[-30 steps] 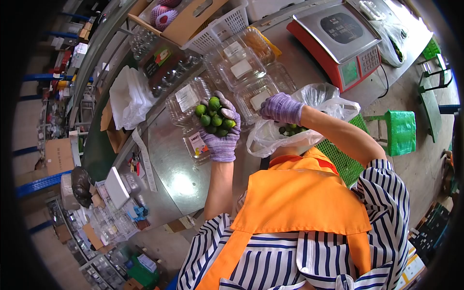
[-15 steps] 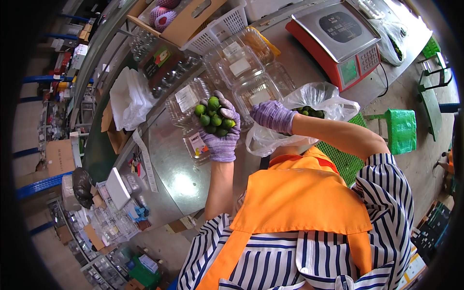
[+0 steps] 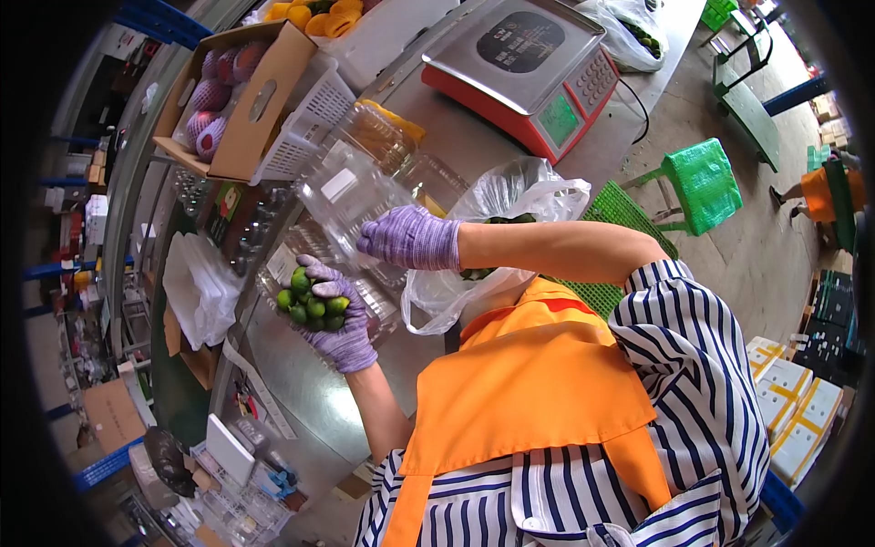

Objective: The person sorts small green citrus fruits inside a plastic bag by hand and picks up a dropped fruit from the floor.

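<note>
My left hand [image 3: 342,337], in a purple knit glove, is turned palm up and cups several small green limes [image 3: 314,305]. Beneath it lies a clear plastic clamshell box [image 3: 378,301]. To its right, my right hand [image 3: 410,239], gloved the same way, is closed with the back of the hand showing; whatever is in its fingers is hidden. It hovers over the lids of clear clamshell boxes [image 3: 342,187]. Under my right forearm a thin plastic bag [image 3: 556,196] sits with its mouth spread, dark green limes partly visible inside.
A red weighing scale [image 3: 510,77] stands at the back of the metal table [image 3: 310,383]. Further left are a cardboard box [image 3: 241,109] of net-wrapped fruit, a white basket [image 3: 305,123] and stacked white trays [image 3: 200,287]. A green-covered stool [image 3: 702,187] is at the right.
My right hand has moved from beside the plastic bag leftward over the boxes, nearer my left hand. The camera view has turned and shifted. The limes stay in my left hand.
</note>
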A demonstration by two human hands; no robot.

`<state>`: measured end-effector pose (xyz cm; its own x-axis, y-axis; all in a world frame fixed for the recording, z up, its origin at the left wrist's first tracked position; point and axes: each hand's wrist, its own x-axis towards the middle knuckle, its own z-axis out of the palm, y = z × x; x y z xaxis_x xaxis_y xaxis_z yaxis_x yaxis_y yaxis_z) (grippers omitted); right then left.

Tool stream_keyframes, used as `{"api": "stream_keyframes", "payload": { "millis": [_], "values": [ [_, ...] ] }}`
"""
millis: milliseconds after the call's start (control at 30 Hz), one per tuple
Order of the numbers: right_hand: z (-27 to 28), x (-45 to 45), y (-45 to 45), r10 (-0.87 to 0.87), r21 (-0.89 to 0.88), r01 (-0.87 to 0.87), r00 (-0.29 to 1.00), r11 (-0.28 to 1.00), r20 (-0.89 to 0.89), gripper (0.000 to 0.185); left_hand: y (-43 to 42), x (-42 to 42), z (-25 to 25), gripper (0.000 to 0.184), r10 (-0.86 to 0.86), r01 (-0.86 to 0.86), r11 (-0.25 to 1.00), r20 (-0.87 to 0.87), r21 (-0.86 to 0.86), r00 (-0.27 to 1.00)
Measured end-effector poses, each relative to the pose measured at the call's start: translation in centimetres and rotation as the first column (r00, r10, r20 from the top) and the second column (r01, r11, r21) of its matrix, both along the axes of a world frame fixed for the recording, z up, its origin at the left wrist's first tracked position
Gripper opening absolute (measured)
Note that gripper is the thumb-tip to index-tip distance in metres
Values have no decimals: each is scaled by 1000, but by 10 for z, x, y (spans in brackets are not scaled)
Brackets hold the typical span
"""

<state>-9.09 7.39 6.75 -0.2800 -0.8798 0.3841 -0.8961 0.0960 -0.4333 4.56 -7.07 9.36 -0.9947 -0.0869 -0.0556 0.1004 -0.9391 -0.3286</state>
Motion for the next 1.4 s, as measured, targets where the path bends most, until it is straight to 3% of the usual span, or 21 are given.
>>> {"api": "stream_keyframes", "payload": {
  "millis": [133, 267, 433, 500, 567, 633, 700, 767, 800, 833, 967, 1000, 1033, 1100, 1133, 1167, 1233, 1300, 1367, 1400],
  "values": [
    [-3, 7, 4, 33, 107, -28, 999, 994, -40, 13, 3, -2, 5, 63, 49, -49, 998, 23, 31, 999],
    [-7, 7, 0, 4, 73, -14, 991, 997, 135, 9, -1, 0, 2, 64, 64, -65, 998, 32, 23, 997],
    [-22, 7, 5, 22, 71, -26, 998, 997, 59, 9, -2, -1, 5, 56, 48, -48, 999, 26, -2, 998],
    [-10, 7, 9, 48, -24, -48, 999, 999, -4, 9, -3, -2, 12, 35, 90, -93, 995, 72, 45, 993],
    [10, 1, 11, 30, 136, -8, 986, 991, -161, 21, -3, -1, 14, 36, 169, -167, 986, 72, -26, 983],
    [38, -19, 29, -106, -139, 78, 973, 987, -206, 23, -5, -2, 14, 33, 151, -149, 988, 59, -41, 987],
    [56, -53, 56, -360, -143, 336, 907, 931, -217, 16, -7, -5, 14, 30, 122, -119, 992, 67, -46, 990],
    [46, -100, 90, -508, -255, 457, 841, 852, -189, 11, -4, -15, 11, 28, 71, -66, 996, 108, -55, 992],
    [28, -127, 105, -596, -187, 566, 771, 803, -225, 10, 1, -26, 10, 27, 40, -34, 998, 123, -51, 992],
    [28, -140, 120, -619, -159, 600, 774, 784, -133, 9, 4, -37, 10, 28, 5, 4, 998, 134, -66, 991],
    [-21, -191, 152, -691, -12, 702, 698, 712, -190, 12, 39, -108, 7, 34, -158, 174, 979, 140, -104, 977],
    [-11, -187, 156, -703, 51, 715, 697, 698, -145, 18, 53, -130, 13, 37, -203, 218, 969, 127, -116, 971],
    [-10, -183, 161, -726, -122, 722, 645, 681, -239, 25, 66, -150, 18, 39, -249, 263, 956, 115, -130, 962],
    [16, -170, 167, -753, -268, 719, 657, 642, -43, 30, 92, -194, 24, 43, -332, 337, 927, 59, -164, 941],
    [18, -170, 168, -767, -347, 751, 630, 562, 123, 28, 102, -218, 23, 42, -374, 379, 903, 64, -201, 925],
    [28, -170, 168, -649, -418, 732, 677, 539, 347, 31, 112, -242, 22, 42, -414, 419, 877, 75, -236, 907],
    [53, -172, 162, -304, -421, 790, 576, 445, 759, 35, 144, -285, 34, 40, -377, 388, 838, 105, -383, 920],
    [54, -193, 154, -196, -471, 789, 573, 395, 796, 36, 174, -327, 24, 34, -281, 367, 761, 238, -535, 930],
    [48, -210, 148, -245, -424, 840, 514, 340, 822, 35, 203, -348, 20, 33, -129, 280, 657, 261, -700, 957],
    [36, -220, 145, -314, -429, 849, 517, 309, 796, 33, 211, -364, 6, 26, -144, 255, 666, 214, -701, 966]
  ]
}}
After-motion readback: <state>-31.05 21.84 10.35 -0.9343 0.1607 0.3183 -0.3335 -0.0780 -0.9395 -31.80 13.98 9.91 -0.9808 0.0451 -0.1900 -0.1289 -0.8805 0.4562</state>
